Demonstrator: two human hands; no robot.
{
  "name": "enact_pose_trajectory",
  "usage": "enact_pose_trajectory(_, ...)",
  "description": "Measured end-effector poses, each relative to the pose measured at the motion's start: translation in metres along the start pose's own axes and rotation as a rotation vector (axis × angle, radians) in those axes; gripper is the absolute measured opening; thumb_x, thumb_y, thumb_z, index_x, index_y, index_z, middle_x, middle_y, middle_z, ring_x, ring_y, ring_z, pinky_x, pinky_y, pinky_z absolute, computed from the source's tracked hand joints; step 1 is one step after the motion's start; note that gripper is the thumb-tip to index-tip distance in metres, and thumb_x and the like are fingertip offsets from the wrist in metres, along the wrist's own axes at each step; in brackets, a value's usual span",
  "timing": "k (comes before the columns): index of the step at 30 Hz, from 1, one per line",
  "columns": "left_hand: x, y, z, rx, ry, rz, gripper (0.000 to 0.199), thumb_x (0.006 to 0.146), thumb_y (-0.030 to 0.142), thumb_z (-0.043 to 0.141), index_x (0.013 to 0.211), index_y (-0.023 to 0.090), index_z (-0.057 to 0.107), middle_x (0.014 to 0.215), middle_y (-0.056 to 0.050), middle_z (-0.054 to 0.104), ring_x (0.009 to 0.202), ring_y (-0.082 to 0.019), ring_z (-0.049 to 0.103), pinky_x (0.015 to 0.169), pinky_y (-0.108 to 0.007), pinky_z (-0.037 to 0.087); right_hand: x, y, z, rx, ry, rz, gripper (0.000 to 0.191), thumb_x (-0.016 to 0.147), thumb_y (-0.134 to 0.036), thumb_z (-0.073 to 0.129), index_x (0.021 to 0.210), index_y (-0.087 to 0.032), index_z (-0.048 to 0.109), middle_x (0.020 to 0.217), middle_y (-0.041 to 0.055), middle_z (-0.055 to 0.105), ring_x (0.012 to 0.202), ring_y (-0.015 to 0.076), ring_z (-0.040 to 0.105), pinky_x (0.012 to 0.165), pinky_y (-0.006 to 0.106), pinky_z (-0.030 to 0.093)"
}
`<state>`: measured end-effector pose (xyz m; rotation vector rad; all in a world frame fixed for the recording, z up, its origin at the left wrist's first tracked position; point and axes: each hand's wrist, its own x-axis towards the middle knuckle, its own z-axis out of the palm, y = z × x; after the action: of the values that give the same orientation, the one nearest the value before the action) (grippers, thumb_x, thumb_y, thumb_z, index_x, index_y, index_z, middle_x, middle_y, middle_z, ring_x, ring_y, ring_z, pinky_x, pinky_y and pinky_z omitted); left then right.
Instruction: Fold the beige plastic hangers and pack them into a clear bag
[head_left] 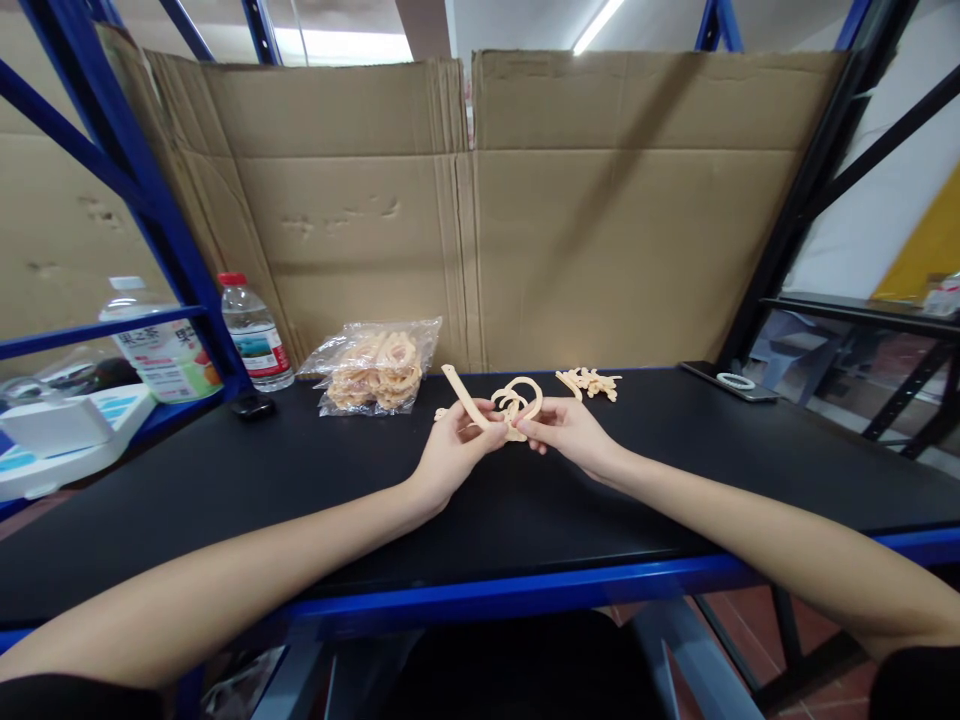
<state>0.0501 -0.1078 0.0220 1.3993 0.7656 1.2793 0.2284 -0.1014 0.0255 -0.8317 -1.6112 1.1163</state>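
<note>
My left hand point(450, 450) is closed on a flat beige strip point(463, 393), thumb on top. The strip's rounded far end has a small hole and slants up to the left. My right hand point(574, 432) pinches a beige curved piece point(531, 385), which arches above the fingertips. The two hands are close together over the table. Thin beige loops show between them, partly hidden by the fingers; whether they join the held pieces I cannot tell. Beyond my right hand lies a small pile of beige cut-out pieces point(592, 382).
A clear plastic bag of beige pieces point(375, 368) rests on the black tabletop point(315, 470). To the left stand a red-capped water bottle point(255, 335) and a black mouse point(253, 406). A phone point(727, 382) with a white ring lies at right. Cardboard point(645, 230) walls the back.
</note>
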Motion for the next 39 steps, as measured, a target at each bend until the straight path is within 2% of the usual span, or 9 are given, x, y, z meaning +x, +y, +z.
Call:
enact_pose_trajectory(3,-0.003,0.002,0.003,-0.001,-0.089,-0.084,0.039,0.065,0.027,0.079,0.096,0.014,0.059,0.092,-0.008,0.068,0.083,-0.018,0.065,0.08,-0.034,0.053,0.001,0.001,0.002,0.006,-0.038,-0.008,0.035,0.065,-0.044,0.075,0.082,-0.015,0.066,0.07,0.0019,0.062,0.055,0.0106,0.052,0.051,0.024,0.044)
enact_pose_trajectory(7,-0.003,0.004,0.005,-0.084,-0.065,-0.159,0.029,0.065,0.023,0.079,0.089,0.012,0.066,0.09,-0.007,0.068,0.081,-0.016,0.064,0.083,-0.032,0.053,0.013,-0.001,-0.017,-0.025,-0.016,-0.074,0.031,0.074,-0.042,0.068,0.092,-0.017,0.065,0.072,0.0019,0.063,0.059,0.0122,0.055,0.059,0.027,0.047)
enact_pose_trajectory(11,-0.001,0.004,0.004,-0.211,-0.019,-0.224,0.019,0.065,0.014,0.077,0.082,0.012,0.07,0.087,-0.006,0.068,0.077,-0.013,0.063,0.085,-0.029,0.053,0.035,-0.003,-0.074,-0.626,0.046,-0.333,0.017,0.085,-0.027,0.054,0.091,-0.02,0.068,0.08,0.0054,0.065,0.077,0.0184,0.058,0.074,0.034,0.046)
enact_pose_trajectory(14,0.001,0.004,0.003,-0.251,-0.017,-0.265,0.016,0.067,0.009,0.074,0.082,0.011,0.071,0.088,-0.008,0.068,0.079,-0.013,0.064,0.087,-0.027,0.053,0.049,0.007,-0.119,-1.157,-0.122,-0.4,0.023,0.079,-0.008,0.052,0.081,-0.021,0.071,0.09,0.0084,0.065,0.092,0.0241,0.052,0.08,0.037,0.044)
enact_pose_trajectory(19,0.002,0.003,0.003,-0.284,0.006,-0.286,0.015,0.066,0.005,0.071,0.08,0.01,0.07,0.086,-0.009,0.069,0.085,-0.016,0.064,0.088,-0.027,0.053,0.061,0.037,-0.146,-1.349,-0.279,-0.365,0.027,0.073,-0.002,0.056,0.083,-0.021,0.072,0.098,0.0097,0.062,0.092,0.0239,0.051,0.084,0.038,0.043)
enact_pose_trajectory(23,0.003,0.002,0.003,-0.304,0.016,-0.288,0.014,0.065,0.003,0.071,0.077,0.009,0.069,0.085,-0.009,0.069,0.085,-0.015,0.064,0.086,-0.025,0.053,0.063,0.046,-0.144,-1.202,-0.189,-0.359,0.017,0.08,-0.011,0.054,0.081,-0.018,0.07,0.092,0.0098,0.059,0.089,0.0216,0.052,0.083,0.035,0.043)
enact_pose_trajectory(30,0.003,0.001,0.003,-0.308,0.017,-0.281,0.014,0.065,0.005,0.073,0.076,0.011,0.069,0.083,-0.007,0.068,0.083,-0.014,0.063,0.085,-0.026,0.053,0.053,0.021,-0.115,-0.646,0.248,-0.331,0.023,0.087,-0.034,0.048,0.098,-0.017,0.059,0.067,0.0011,0.054,0.061,0.0143,0.049,0.06,0.028,0.04)
enact_pose_trajectory(33,0.003,-0.001,0.001,-0.297,0.01,-0.264,0.016,0.063,0.007,0.076,0.076,0.012,0.069,0.082,-0.005,0.067,0.08,-0.012,0.062,0.084,-0.025,0.053,0.04,0.003,-0.082,-0.252,0.223,-0.197,0.028,0.082,-0.039,0.056,0.1,-0.017,0.057,0.057,-0.0021,0.055,0.049,0.0108,0.045,0.05,0.024,0.037)
enact_pose_trajectory(39,0.002,0.0,0.001,-0.263,-0.007,-0.233,0.024,0.058,0.014,0.082,0.077,0.011,0.067,0.084,-0.005,0.067,0.082,-0.013,0.062,0.081,-0.026,0.051,0.016,-0.013,-0.029,0.322,-0.041,0.119,0.03,0.073,-0.034,0.07,0.095,-0.016,0.063,0.083,0.0077,0.068,0.069,0.0142,0.061,0.058,0.024,0.045)
